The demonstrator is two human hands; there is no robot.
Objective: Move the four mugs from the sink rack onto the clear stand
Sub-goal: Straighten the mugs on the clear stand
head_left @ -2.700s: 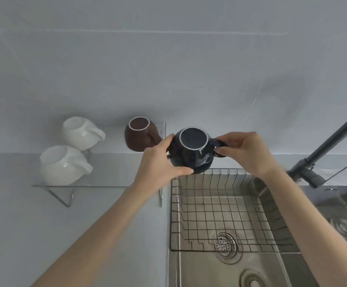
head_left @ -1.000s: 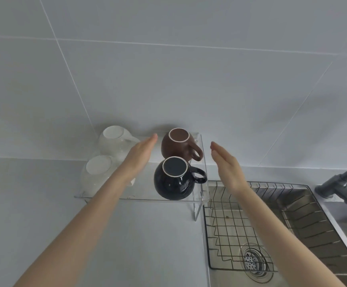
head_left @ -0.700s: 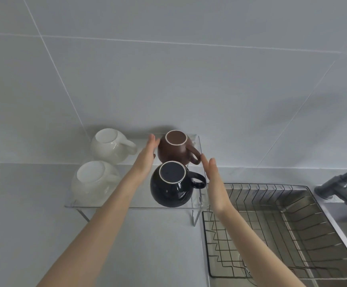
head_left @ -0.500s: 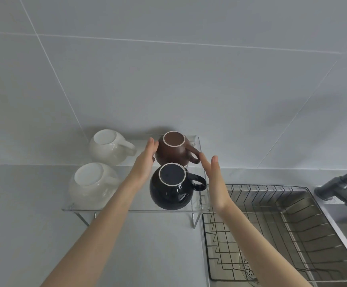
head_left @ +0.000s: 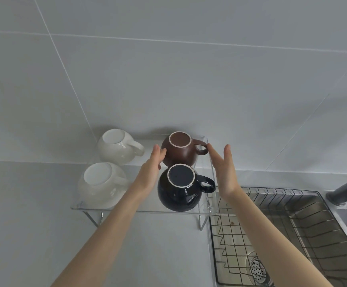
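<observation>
Brown mug (head_left: 179, 149) upside down at the back of the clear stand (head_left: 147, 209), handle pointing right, between both hands. Left hand (head_left: 150, 169) spread flat, fingertips at its side, nearer. Right hand (head_left: 223, 172) spread, empty, just beside the handle. Black mug (head_left: 179, 188) nearer the wrists.

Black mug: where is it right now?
The black mug sits upside down at the front right of the clear stand, just in front of the brown mug, beside the sink rack.

Both your arms reach straight out. Your left hand (head_left: 150, 170) and right hand (head_left: 224, 170) are flat, fingers spread, palms facing each other, holding nothing.
</observation>
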